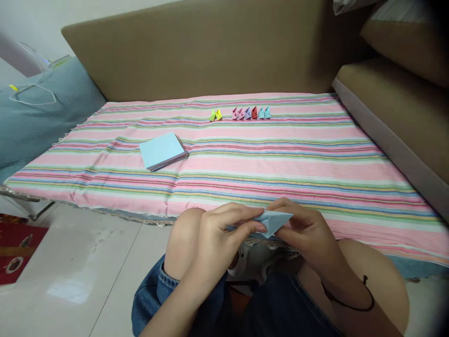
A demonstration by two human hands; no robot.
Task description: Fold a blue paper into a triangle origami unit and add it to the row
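A light blue piece of folded paper (277, 221) with a pointed end is held above my lap, near the front edge of the couch. My left hand (231, 227) pinches its left part between thumb and fingers. On the other side, my right hand (303, 224) grips the paper from behind, its fingertips partly hidden by it. Farther back, several small folded paper pieces (254, 113) stand in a row, pink, purple, red and light blue. Left of them are two yellow-green folded pieces (215, 115).
A stack of paper sheets (163, 149), light blue on top, lies left of centre on the striped cloth (298, 164). A brown backrest (210, 51) rises behind. Cushions (403, 103) bound the right side, a blue pillow (45, 112) the left. A red box (17, 250) sits on the floor.
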